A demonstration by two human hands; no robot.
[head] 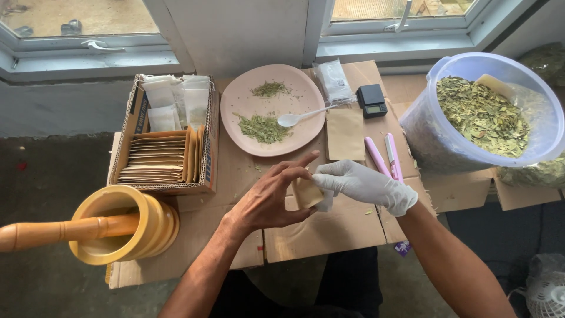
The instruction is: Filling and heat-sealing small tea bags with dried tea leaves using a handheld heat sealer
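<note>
In the head view, two hands meet in the middle of the frame over a worktop (329,232) covered with flat brown cardboard. The left hand (272,199) is bare, and its fingers curl around a small tan paper pouch (306,192), with the pointer finger sticking out. The right hand (364,184) wears a white glove and pinches the same pouch from the other side. So the pouch sits between both hands, just above the cardboard.

Above the hands is a round pink plate (235,112). It holds two little heaps of chopped green leaves (263,128), and a white plastic spoon (303,116) rests on its right edge.

In the upper left is a cardboard box (209,159). Its front part is packed with brown paper pouches (156,158) standing in a row. Its back part holds white and clear bags (173,100).

In the lower left, a yellow wooden mortar (144,227) lies tilted, with a wooden pestle (47,231) sticking out of it to the left.

At the right is a big clear plastic tub (541,123), full of dried green leaves (479,115).

Right of the plate lie a flat brown pouch (345,134), a small black scale (371,100), a clear bag (333,79) and two pink tools (385,156).
</note>
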